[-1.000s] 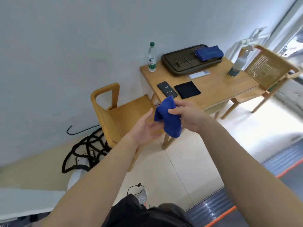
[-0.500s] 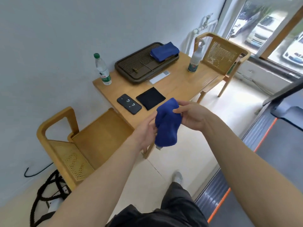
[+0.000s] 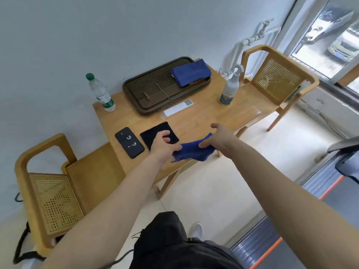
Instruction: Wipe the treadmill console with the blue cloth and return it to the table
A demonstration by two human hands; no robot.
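You held the cloth point(image 3: 191, 150) stretched between both hands — left hand point(image 3: 162, 145) fingers pinched on one end, right hand point(image 3: 215, 137) fingers on the other — just above the table point(image 3: 204, 117) edge, likely to lay it flat.

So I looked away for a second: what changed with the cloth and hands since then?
The blue cloth, bunched between both hands before, is now pulled out flat between the left hand and right hand, lower over the table edge. Both hands grip it. The phone, black pad and tray haven't moved.
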